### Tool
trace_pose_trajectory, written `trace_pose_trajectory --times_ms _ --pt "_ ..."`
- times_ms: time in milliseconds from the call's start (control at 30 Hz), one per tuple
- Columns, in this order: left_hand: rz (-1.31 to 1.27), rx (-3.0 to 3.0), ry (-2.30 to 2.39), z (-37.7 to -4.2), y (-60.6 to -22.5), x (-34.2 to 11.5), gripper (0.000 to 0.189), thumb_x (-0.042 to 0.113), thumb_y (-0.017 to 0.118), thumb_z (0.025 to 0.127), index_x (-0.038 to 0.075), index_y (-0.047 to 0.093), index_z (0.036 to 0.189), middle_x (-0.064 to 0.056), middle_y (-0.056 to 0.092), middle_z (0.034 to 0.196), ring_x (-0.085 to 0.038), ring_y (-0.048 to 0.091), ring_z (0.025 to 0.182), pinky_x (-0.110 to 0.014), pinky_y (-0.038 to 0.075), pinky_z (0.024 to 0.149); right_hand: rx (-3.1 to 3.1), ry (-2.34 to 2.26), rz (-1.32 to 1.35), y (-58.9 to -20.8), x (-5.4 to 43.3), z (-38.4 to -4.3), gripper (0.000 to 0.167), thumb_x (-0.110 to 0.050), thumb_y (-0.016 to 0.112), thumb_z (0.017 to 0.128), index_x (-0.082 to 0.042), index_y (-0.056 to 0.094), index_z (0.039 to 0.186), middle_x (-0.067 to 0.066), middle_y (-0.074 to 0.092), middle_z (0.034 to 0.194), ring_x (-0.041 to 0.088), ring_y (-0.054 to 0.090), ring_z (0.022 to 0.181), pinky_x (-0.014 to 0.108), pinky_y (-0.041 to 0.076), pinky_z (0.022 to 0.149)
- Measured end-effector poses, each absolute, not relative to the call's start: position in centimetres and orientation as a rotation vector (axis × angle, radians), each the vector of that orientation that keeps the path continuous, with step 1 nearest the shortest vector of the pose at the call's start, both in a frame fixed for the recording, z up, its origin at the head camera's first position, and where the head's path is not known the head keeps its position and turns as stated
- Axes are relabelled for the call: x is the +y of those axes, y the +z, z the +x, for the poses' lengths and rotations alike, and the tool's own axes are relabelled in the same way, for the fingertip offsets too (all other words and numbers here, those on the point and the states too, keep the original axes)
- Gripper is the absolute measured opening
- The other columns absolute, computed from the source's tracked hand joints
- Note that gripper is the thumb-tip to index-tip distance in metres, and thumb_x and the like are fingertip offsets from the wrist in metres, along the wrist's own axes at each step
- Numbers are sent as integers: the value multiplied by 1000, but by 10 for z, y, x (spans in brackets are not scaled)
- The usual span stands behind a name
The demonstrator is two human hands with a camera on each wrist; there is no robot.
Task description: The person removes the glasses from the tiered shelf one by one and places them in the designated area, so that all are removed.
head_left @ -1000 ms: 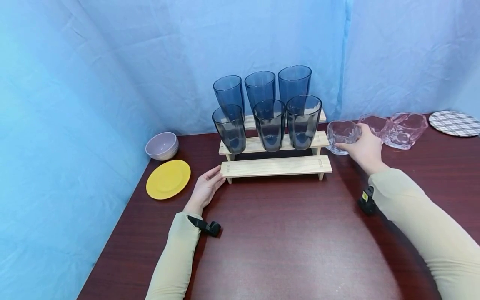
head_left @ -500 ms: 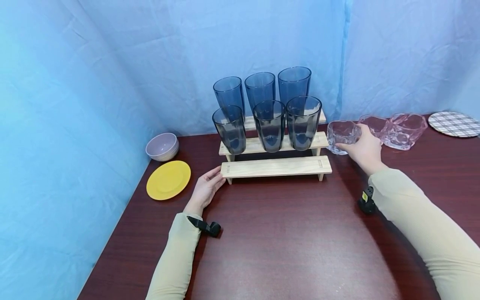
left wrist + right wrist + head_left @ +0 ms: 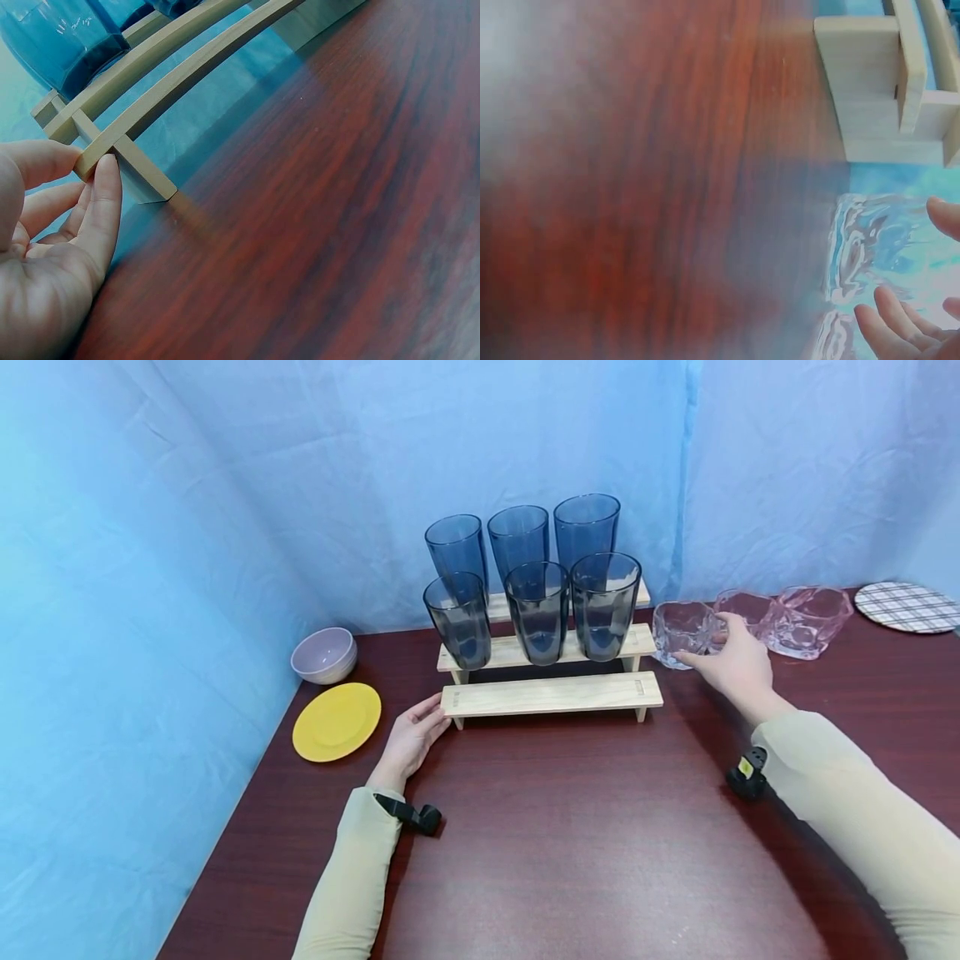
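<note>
Reddish table [image 3: 570,827], rack [image 3: 551,695] of six blue glasses [image 3: 537,627], left hand [image 3: 408,739] pinching rack, right hand [image 3: 737,668] spread beside clear tumbler [image 3: 677,631]

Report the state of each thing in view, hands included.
Wooden rack: standing on the table
Six blue glasses: upright on the rack's upper two steps
Clear glass: upright
Pink glasses: upright
Purple bowl: mouth up
Yellow plate: flat
Checked mat: flat
Left hand: pinching the rack's end
Right hand: fingers spread beside the clear glass
Curtain: hanging

On my feed, creased blue cloth [image 3: 262,468] hangs across the top and left; below, a dark reddish-brown counter [image 3: 570,835] shines at lower centre.
</note>
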State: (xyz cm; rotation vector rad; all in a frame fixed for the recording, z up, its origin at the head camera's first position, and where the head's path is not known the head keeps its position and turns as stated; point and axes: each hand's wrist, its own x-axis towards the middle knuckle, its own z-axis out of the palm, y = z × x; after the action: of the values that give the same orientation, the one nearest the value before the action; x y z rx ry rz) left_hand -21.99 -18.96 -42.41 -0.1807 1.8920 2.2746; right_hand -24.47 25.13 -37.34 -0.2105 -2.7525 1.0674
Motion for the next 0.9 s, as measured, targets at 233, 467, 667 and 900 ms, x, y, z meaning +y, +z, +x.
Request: trace_pose_trajectory --times_ms 233,467,667,900 --pt "-207 1891 2278 -219 -424 -189 48 2 46 98 2 36 144 -17 40 146 -3 61 94 -18 51 87 -2710 1183 -195 -370 248 -232 91 -38 72 82 -2 22 148 34 50 127 48 48 116 59 36 98" --pt "-182 1898 2269 -221 -425 -190 47 3 46 98 2 35 145 -17 40 146 -5 60 99 -21 49 91 -2690 1320 -120 -360 241 -220 93 -41 72 81 -5 20 150 33 47 132 44 53 114 54 46 90" --pt "-188 1903 2264 -221 -425 -190 47 3 46 98 2 36 145 -17 40 146 -5 61 98 -22 49 92 -2687 1335 -29 -345 232 -210 95 -44 73 79 -8 21 150 28 48 134 39 56 112 29 48 74" --pt "-176 1904 2271 -221 -426 -190 47 3 46 98 2 35 145 -17 40 146 -4 60 99 -18 50 88 -2620 1335 85 -321 214 -208 93 -37 76 78 -9 22 149 26 49 132 40 53 114 54 45 90"
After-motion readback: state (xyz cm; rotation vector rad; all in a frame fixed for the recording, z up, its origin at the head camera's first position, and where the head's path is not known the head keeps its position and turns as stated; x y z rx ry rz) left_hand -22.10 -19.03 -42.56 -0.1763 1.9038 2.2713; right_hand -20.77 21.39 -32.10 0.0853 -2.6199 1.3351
